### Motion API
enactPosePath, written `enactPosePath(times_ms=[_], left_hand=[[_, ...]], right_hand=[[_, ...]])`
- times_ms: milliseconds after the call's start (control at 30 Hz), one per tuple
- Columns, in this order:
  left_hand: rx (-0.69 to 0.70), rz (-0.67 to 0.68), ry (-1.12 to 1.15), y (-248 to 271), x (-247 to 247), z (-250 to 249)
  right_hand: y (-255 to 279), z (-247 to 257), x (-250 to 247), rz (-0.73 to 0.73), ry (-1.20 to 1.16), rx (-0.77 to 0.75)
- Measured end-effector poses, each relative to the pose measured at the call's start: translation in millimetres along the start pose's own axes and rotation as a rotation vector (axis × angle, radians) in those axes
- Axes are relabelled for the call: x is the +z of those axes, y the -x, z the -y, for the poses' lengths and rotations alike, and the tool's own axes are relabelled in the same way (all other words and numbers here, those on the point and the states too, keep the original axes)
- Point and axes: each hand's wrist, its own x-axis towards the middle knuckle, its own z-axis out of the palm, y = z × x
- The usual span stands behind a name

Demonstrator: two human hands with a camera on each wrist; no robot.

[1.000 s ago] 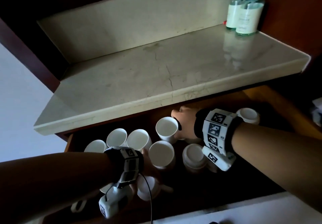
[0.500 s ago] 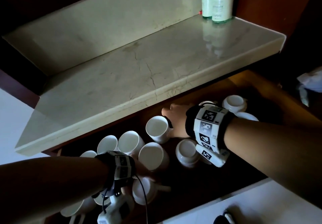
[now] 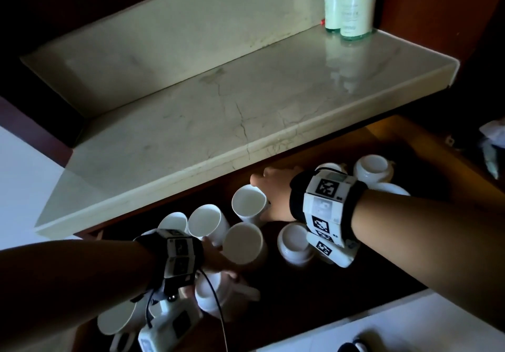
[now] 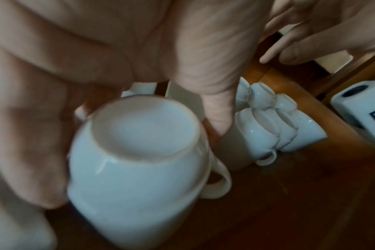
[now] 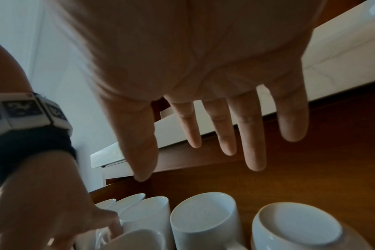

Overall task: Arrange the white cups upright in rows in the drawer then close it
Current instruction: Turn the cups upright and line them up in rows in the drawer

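Sorting cups in open drawer [image 3: 322,299], both hands in.
Left hand [image 4: 79,81] now grips an upturned white cup [image 4: 139,169] lower left; right hand [image 5: 203,71], fingers spread, has let go of the upright cup [image 3: 249,206] at centre. Inverted cups remain right.

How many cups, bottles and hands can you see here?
White cups: at least 10; the arms may hide more
Bottles: 2
Hands: 2, the left hand and the right hand
Total: at least 14
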Motion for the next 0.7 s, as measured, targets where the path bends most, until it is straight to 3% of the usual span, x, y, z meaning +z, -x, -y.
enactPosePath(times_ms=[133,300,400,500,567,700], left_hand=[[-0.034,-0.022,0.078,3.0,-15.1,17.6],[0.037,0.004,0.171,30.4,-49.6,47.1],[0.135,-0.002,0.426,50.0,-69.5,68.5],[0.281,-0.044,0.812,72.2,-82.0,86.9],[0.428,-0.103,0.976,77.3,-83.9,99.2],[0.571,-0.204,1.135,77.1,-78.7,105.2]], right_hand=[[-3.7,11.0,-2.2,-0.033,0.013,-0.052],[-0.3,28.6,-9.1,-0.045,-0.122,-0.157],[-2.4,38.6,-5.7,0.054,-0.491,-0.121],[-3.0,47.4,-5.3,0.425,-1.145,-0.056],[-3.4,51.6,-7.6,0.598,-1.360,-0.129],[-7.0,62.1,-19.9,0.567,-1.601,-0.294]])
